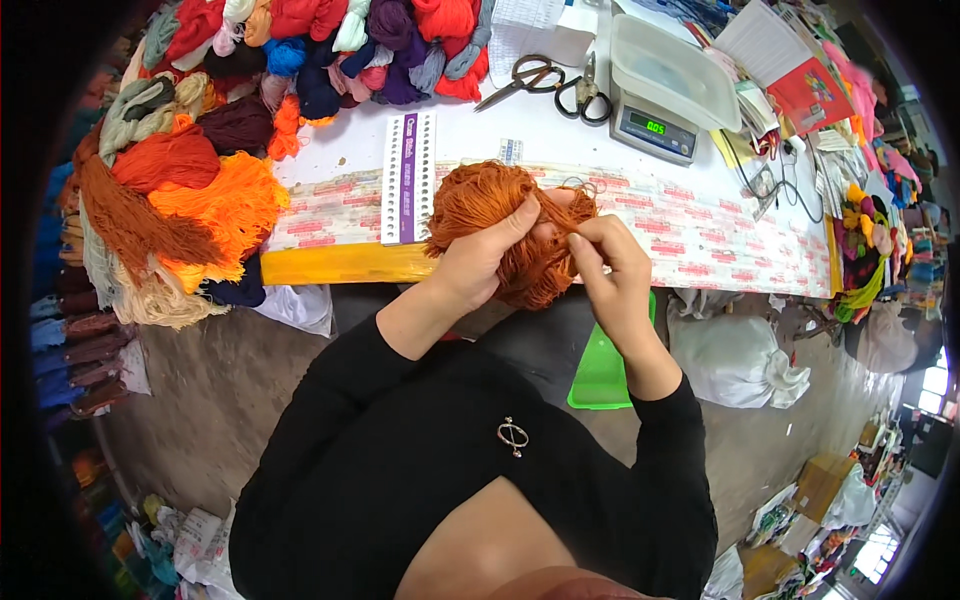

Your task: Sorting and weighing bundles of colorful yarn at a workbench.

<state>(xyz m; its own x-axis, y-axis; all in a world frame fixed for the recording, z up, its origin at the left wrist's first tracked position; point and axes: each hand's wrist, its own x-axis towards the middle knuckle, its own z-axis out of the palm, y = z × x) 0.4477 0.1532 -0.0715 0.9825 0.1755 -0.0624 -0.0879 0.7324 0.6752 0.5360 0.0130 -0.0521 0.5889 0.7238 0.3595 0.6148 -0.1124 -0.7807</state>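
A thick bundle of rust-orange yarn (475,200) is held up at the table's near edge, between both hands. My left hand (490,250) is closed around it from the left, thumb lying across the strands. At its right side, my right hand (615,262) pinches some of the yarn between thumb and fingers; a few loose strands curl above that spot. Just left of the bundle, a white card with a purple stripe and a row of holes along each side (408,175) lies flat on the table. The bundle hides part of my left fingers.
Many coloured yarn skeins (220,200) pile up at the left and back left. Dark-handled scissors (525,80) and black snips (585,98) lie beyond the bundle. A digital scale (655,130) carries a clear tray (675,70). Below the table are a green bin (603,375) and a white sack (735,355).
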